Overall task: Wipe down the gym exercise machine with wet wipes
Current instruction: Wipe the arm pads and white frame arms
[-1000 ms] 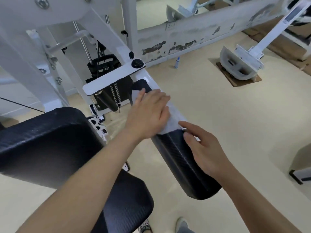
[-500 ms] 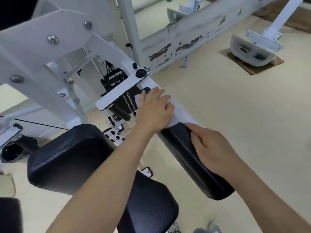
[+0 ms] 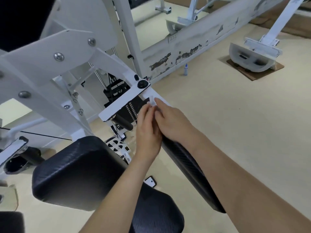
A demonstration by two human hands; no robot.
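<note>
Head view: left hand, right hand together pinch wipe at pad end; floor rightward.

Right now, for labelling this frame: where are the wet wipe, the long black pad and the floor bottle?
wet wipe (image 3: 152, 100): head view, its exposed white end.
long black pad (image 3: 188, 167): head view, its textured top face.
floor bottle (image 3: 185, 70): head view, its body.

Both forearms extended forward, left hand and right hand touching, fingertips pinching wipe
</note>
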